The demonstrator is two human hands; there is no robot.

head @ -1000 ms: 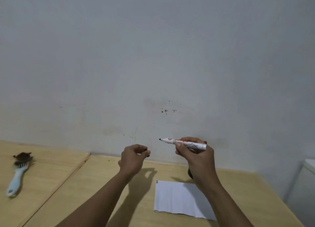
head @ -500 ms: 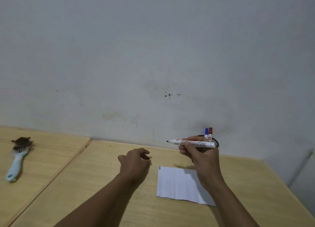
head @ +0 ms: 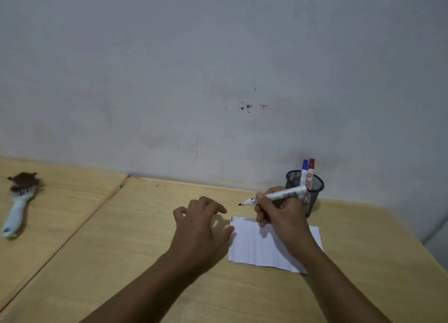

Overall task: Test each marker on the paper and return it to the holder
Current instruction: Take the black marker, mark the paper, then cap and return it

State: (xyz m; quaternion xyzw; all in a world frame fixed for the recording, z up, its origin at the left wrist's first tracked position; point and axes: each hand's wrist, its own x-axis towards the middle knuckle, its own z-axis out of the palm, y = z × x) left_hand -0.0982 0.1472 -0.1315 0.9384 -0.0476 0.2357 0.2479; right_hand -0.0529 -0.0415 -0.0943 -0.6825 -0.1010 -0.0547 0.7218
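White paper [head: 257,245] lies flat on your wooden table [head: 121,250], right of centre, with small red and blue marks at its far left corner. Your right hand [head: 281,213] grips an uncapped marker [head: 278,196] in a writing hold; the black tip points left and hangs above the table just beyond the paper's far left corner, not touching the sheet. Your left hand [head: 201,223] rests beside the paper's left edge, fingers curled loosely with the thumb at the edge; whether it holds the cap cannot be told. Behind your right hand, a black mesh holder [head: 312,189] stands near the wall [head: 218,68], containing a blue-capped marker [head: 304,169] and a red-capped marker [head: 310,171], both upright. Far left, on the adjoining table, a pale blue brush [head: 18,201] lies well apart from the work.
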